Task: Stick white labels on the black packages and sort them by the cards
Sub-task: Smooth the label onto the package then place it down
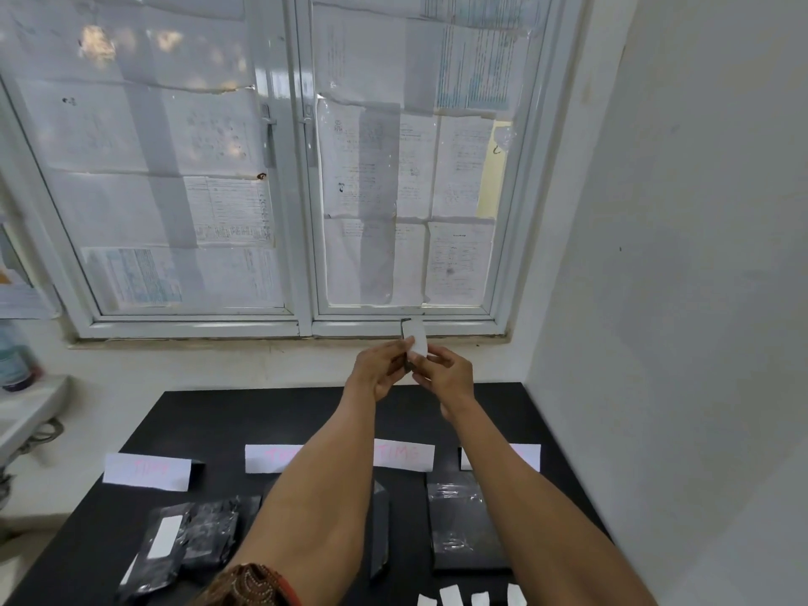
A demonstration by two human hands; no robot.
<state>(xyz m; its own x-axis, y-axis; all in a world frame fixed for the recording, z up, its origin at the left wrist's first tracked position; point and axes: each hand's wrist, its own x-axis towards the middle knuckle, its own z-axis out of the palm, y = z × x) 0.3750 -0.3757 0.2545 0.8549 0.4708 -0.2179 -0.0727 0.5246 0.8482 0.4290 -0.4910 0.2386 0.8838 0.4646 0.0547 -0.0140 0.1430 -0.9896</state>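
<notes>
1. Paper-covered window panes (280,168) fill the wall ahead of me, with a white wall on the right and a black tabletop (245,413) below.
2. I see both hands raised together above the far edge of the tabletop, in front of the window sill.
3. My left hand (378,371) has its fingers curled around a small black package (407,365), most of it hidden by the fingers.
4. My right hand (446,373) pinches a white label (416,339) at its lower edge; the label stands upright, lying against the package's face. Whether it is fully stuck down, I cannot tell.
5. Four white cards with pink lettering stand in a row across the middle of the tabletop: the leftmost card (148,471), a second card (271,457), a third card (404,454) and the rightmost card (527,457), the last three partly hidden by my forearms.
6. Near the left edge lies a heap of black packages (205,535); one of them carries a white label strip (165,537).
7. Toward the right edge, just in front of the rightmost card, lies a flat stack of black packages (459,527).
8. Loose white labels (450,596) sit at the near edge, right of centre.
</notes>
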